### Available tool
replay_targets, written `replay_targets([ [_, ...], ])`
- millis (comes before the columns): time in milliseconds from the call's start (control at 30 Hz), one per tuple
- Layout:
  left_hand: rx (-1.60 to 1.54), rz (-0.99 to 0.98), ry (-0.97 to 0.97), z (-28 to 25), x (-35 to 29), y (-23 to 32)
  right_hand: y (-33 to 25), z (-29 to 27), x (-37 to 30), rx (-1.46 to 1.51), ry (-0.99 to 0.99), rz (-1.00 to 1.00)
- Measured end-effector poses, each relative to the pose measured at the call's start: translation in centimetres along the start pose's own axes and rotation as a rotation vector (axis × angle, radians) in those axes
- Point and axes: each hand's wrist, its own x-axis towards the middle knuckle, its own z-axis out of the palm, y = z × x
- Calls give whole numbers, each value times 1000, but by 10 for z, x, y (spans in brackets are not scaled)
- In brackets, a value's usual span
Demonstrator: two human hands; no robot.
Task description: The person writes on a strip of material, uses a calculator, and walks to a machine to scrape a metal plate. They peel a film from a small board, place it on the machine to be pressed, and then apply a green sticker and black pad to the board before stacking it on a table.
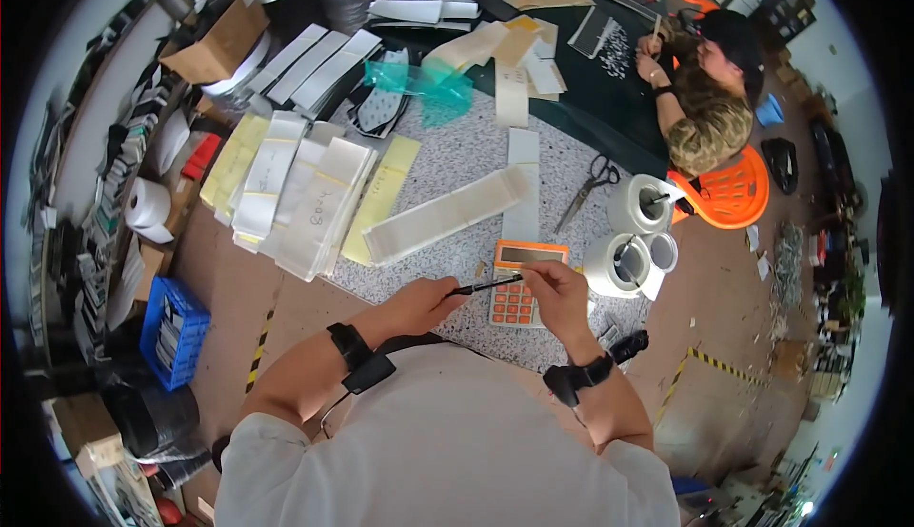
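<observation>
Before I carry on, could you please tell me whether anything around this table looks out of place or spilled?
The floor at right looks littered: loose white pieces lie near what seems a heap of pale scraps. On the table, crumpled green plastic film lies among otherwise flat sheets.

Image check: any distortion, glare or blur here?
Head view: fisheye bowing toward the rim, black corners; head view: small blown-out light at lower right; head view: left hand, right hand and pen readable, no obvious motion blur; head view: scrap pile at right looks softer.
</observation>
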Motion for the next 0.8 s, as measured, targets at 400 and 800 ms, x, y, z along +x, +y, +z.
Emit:
replay_targets([
  [400,-22,-17,120,-36,-50,-9,-33,91,54,239,-678,460],
  [800,419,-17,640,-40,-47,-73,34,106,151,192,-358,294],
])
